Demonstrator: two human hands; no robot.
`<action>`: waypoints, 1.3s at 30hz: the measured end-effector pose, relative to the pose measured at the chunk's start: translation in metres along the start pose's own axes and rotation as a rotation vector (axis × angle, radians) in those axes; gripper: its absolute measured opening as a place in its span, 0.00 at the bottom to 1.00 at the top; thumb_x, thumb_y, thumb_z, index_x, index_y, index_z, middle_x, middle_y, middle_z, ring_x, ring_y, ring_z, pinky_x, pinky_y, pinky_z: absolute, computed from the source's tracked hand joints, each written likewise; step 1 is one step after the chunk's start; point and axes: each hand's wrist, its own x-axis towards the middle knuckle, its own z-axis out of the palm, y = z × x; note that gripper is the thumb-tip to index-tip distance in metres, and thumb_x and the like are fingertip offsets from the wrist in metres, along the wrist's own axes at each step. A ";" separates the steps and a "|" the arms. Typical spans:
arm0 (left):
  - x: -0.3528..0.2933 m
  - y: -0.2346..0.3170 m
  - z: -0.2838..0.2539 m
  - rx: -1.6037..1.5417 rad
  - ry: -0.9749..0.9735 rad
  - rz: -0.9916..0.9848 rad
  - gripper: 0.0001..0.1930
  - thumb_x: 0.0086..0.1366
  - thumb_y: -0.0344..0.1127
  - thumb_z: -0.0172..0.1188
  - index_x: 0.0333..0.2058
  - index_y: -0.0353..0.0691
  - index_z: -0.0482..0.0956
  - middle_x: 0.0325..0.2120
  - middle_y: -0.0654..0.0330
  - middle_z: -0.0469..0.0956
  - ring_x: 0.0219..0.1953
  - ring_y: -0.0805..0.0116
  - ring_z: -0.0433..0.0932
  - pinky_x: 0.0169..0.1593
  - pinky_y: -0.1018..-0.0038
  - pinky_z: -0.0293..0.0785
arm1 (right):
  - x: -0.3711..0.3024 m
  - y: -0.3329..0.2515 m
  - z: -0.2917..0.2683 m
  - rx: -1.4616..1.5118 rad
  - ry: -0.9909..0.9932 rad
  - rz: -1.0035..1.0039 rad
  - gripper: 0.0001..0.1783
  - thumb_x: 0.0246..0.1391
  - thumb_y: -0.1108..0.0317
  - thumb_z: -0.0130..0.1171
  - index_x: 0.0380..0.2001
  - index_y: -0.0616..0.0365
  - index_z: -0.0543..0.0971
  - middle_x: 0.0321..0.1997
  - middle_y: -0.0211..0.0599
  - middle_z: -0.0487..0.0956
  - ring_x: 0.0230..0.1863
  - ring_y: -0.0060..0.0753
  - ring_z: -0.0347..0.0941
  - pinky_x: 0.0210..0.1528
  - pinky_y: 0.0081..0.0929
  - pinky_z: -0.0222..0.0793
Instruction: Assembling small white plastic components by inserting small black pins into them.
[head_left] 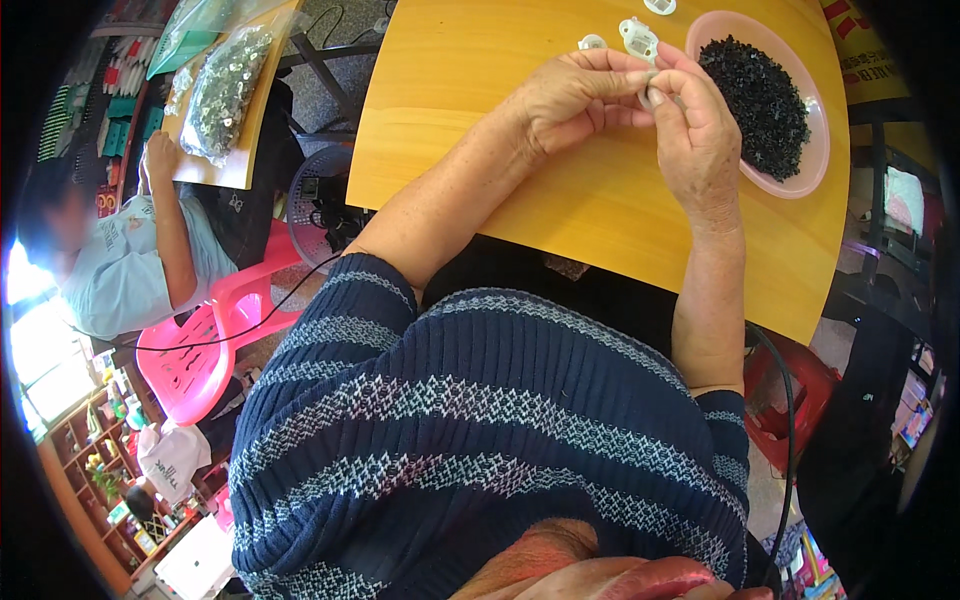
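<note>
My two hands meet above the far side of the yellow table, fingertips together. My left hand (592, 98) is closed, thumb and forefinger pinched on something too small to make out. My right hand (695, 130) is closed too, its thumb and fingertips pressed at the same spot. Just beyond the fingertips is a small white plastic part (638, 40) with a rounded end; whether it is held or lies on the table I cannot tell. Another white part (592, 42) shows behind my left hand. To the right, a pink basin (819, 150) holds a heap of small black pieces (755, 110).
A third white piece (660, 5) lies at the table's (450, 110) far edge. At left, another person (150, 250) sits on a pink chair (185, 365) beside a board with a clear bag of small parts (215, 105). A red stool (790, 400) stands at right. A black cable (790, 450) hangs nearby.
</note>
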 end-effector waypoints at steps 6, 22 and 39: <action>0.003 0.002 -0.002 0.054 -0.061 0.029 0.09 0.57 0.30 0.49 0.36 0.33 0.70 0.32 0.58 0.73 0.35 0.69 0.73 0.39 0.74 0.74 | -0.001 0.000 0.000 0.042 -0.010 0.016 0.04 0.45 0.76 0.48 0.27 0.60 0.71 0.43 0.44 0.71 0.40 0.38 0.70 0.41 0.26 0.66; -0.003 0.012 0.002 0.167 -0.060 0.100 0.14 0.58 0.29 0.47 0.42 0.31 0.68 0.38 0.52 0.71 0.39 0.66 0.72 0.44 0.75 0.72 | -0.003 0.006 0.002 0.322 0.095 0.158 0.14 0.45 0.74 0.52 0.38 0.61 0.71 0.37 0.37 0.72 0.35 0.24 0.70 0.37 0.19 0.67; -0.012 0.015 0.012 0.683 0.027 0.238 0.13 0.55 0.27 0.52 0.41 0.34 0.71 0.31 0.57 0.74 0.33 0.72 0.74 0.40 0.80 0.71 | -0.003 0.002 0.000 -0.014 0.114 0.052 0.11 0.40 0.73 0.58 0.31 0.57 0.74 0.27 0.32 0.73 0.24 0.21 0.70 0.27 0.17 0.68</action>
